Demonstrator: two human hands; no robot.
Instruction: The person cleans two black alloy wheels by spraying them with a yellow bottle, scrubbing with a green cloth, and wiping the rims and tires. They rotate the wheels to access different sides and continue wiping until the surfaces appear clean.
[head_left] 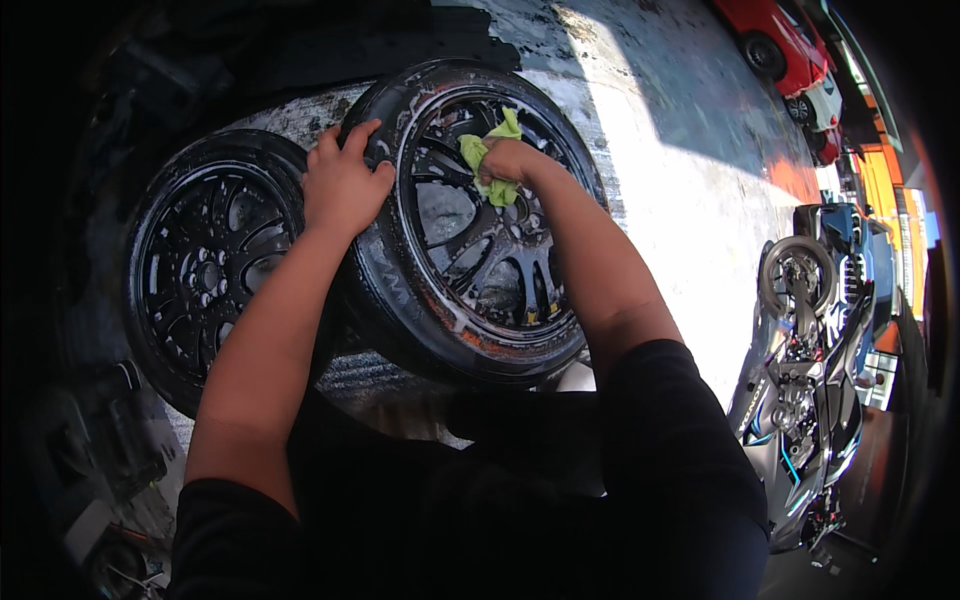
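A black alloy wheel with its tyre lies in front of me, streaked with suds and wet. My right hand presses a yellow-green cloth against its spokes, just above the hub. Fingers spread, my left hand rests on the tyre's left sidewall and steadies nothing else that I can see. Left of it lies a second black wheel, also wet, with foam spots around its hub; my left forearm covers part of its right side.
A dark motorcycle stands at the right. Farther off at the upper right are a red car and a white car. Wet concrete floor lies partly in bright sun. Dim equipment sits at the lower left.
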